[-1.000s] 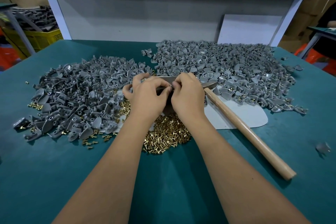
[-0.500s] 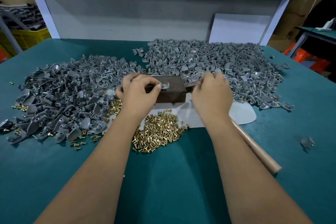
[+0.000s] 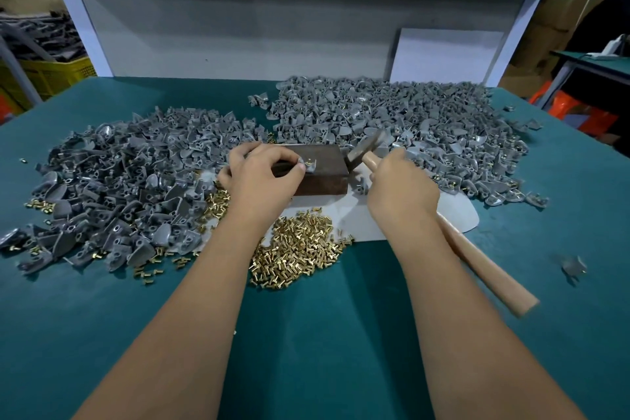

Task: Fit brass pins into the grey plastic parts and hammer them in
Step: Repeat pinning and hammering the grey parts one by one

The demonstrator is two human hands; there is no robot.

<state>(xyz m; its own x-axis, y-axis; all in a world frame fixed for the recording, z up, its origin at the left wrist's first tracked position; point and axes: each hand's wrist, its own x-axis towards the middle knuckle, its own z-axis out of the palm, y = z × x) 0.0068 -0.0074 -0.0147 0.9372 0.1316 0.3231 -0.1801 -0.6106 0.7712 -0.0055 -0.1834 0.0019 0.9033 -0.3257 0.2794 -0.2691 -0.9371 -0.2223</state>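
Observation:
A dark metal block (image 3: 324, 170) sits at the table's middle. On its top my left hand (image 3: 264, 177) pinches a grey plastic part (image 3: 309, 164) that has a brass pin in it. My right hand (image 3: 400, 186) grips the wooden handle of a hammer (image 3: 477, 256) close to the head. The steel head (image 3: 366, 148) hangs tilted just right of the block, a little above it. A heap of loose brass pins (image 3: 296, 249) lies in front of the block.
Two big heaps of grey plastic parts cover the green table (image 3: 306, 334), one at the left (image 3: 119, 181) and one at the back right (image 3: 426, 123). A white sheet (image 3: 456, 211) lies under the block. One stray part (image 3: 574, 266) lies at the right.
My hands parted. The right hand took hold of the hammer and lifted its head beside the block. The left hand stayed on the part on the block.

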